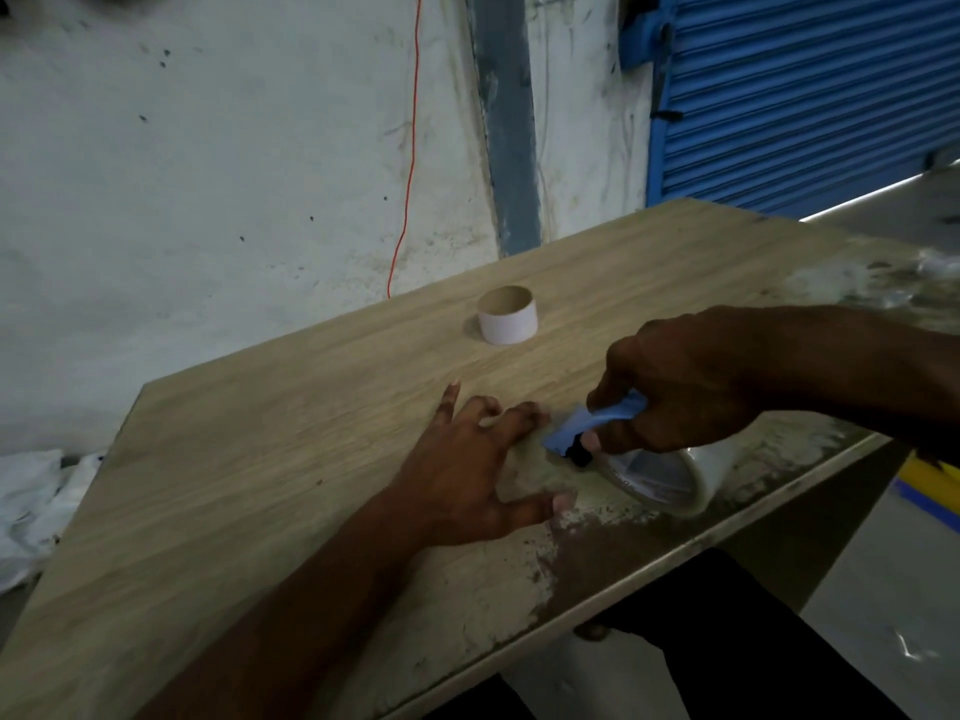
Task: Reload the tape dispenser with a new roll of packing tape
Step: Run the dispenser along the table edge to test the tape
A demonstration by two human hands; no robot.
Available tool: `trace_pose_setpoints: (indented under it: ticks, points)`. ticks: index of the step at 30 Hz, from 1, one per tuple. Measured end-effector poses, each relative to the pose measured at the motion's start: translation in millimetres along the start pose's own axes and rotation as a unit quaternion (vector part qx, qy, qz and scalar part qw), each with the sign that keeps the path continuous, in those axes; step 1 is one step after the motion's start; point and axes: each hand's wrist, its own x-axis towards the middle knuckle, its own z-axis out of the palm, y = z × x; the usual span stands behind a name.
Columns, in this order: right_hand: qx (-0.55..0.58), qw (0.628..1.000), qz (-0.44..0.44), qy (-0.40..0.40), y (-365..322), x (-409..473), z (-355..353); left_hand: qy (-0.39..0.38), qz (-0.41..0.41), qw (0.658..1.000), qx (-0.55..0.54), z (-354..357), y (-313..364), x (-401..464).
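My right hand [691, 381] grips the blue tape dispenser [592, 426] near the wooden table's front right edge. A roll of clear packing tape [675, 480] sits on the dispenser, just below and right of that hand. My left hand [467, 475] lies flat on the table with fingers spread, its fingertips close to the dispenser's blue nose. An empty cardboard tape core [508, 314] with a white outer wrap stands upright on the table, farther back and apart from both hands.
The wooden table [234, 485] has worn, flaking patches along its front right edge. Behind it is a stained white wall with a red cord [410, 148] hanging down. A blue roller shutter [805, 96] is at the back right. White plastic bags [31, 506] lie left.
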Motion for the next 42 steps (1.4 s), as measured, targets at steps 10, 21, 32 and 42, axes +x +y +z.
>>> trace_pose_setpoints:
  ticks: [10,21,32,42]
  points:
    - [-0.002,1.0,0.0,-0.006,-8.7,-8.5,-2.4,0.02,-0.007,1.0,0.022,2.6,-3.3,0.8]
    - [0.03,1.0,-0.002,-0.007,1.7,-31.9,12.4,0.021,-0.022,0.998,0.06,2.5,-4.6,1.2]
    - [0.066,0.997,-0.003,0.029,12.6,-63.4,35.5,0.024,-0.04,0.994,0.094,-7.7,8.6,3.6]
    - [0.068,0.992,0.001,0.103,28.5,-109.4,80.3,0.001,-0.071,0.993,0.099,-15.9,22.8,6.6]
